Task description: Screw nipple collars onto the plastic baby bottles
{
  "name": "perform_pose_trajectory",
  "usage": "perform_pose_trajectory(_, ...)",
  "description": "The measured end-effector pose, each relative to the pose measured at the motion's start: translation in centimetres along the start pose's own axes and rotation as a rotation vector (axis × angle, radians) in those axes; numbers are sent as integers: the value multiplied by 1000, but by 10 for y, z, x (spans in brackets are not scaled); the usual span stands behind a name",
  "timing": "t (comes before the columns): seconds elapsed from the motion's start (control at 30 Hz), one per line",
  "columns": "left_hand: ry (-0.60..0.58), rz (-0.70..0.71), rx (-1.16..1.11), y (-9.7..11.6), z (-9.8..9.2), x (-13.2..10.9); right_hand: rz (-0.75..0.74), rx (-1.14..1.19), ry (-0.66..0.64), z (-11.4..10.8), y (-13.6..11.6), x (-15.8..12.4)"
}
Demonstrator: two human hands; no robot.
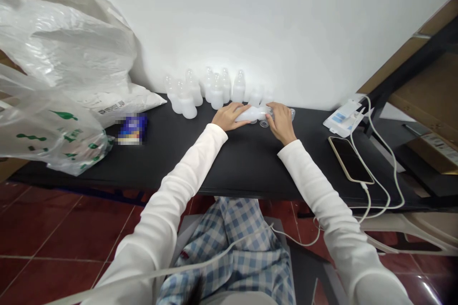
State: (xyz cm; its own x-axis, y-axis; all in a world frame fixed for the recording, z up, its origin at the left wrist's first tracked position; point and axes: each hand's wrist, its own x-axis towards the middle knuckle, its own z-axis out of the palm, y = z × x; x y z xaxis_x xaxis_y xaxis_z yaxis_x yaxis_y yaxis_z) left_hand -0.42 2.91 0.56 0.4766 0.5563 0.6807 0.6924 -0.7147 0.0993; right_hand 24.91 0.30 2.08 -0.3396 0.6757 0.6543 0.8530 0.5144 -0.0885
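Note:
A small translucent white plastic bottle (249, 114) lies on its side between my hands, at the back of the black table. My left hand (229, 116) is closed round its left end. At the bottle's right end, the fingers of my right hand (281, 121) close on its neck, where clear plastic shows. Just below the bottle, a small clear cap (264, 124) rests on the table. Another clear piece (292, 114) shows past my right fingers, partly hidden. Behind my hands stand more white bottles (255, 95), blurred against the wall.
Several capped white bottles (238, 86) stand along the wall to the left. Large plastic bags (64, 57) and a blue packet (131, 129) occupy the left side. Rightward lie a phone (350, 159), a white cable (393, 164) and a white-and-blue packet (343, 118).

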Motion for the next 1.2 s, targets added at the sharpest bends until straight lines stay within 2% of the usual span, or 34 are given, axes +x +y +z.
perform_pose_trajectory(0.1,19,16,35,-2,0,3,17,-18,-10,1,2,2)
perform_pose_trajectory(0.3,19,-57,30,-9,5,5,-14,-22,22,0,3,4)
perform_pose_trajectory(0.43,87,-180,-8,-11,4,6,51,-36,134,-1,11,2)
perform_pose_trajectory(0.63,215,-348,-71,2,1,17,91,-109,321,1,14,-1)
perform_pose_trajectory(0.77,269,-484,-213,-3,22,34,110,-161,340,3,12,-1)
perform_pose_trajectory(0.97,192,-621,-213,-30,62,51,175,-126,443,2,16,-2)
perform_pose_trajectory(1.1,127,-666,-245,-37,73,61,174,-43,587,1,18,-5)
perform_pose_trajectory(1.2,49,-695,-255,-33,75,70,213,9,623,2,19,-6)
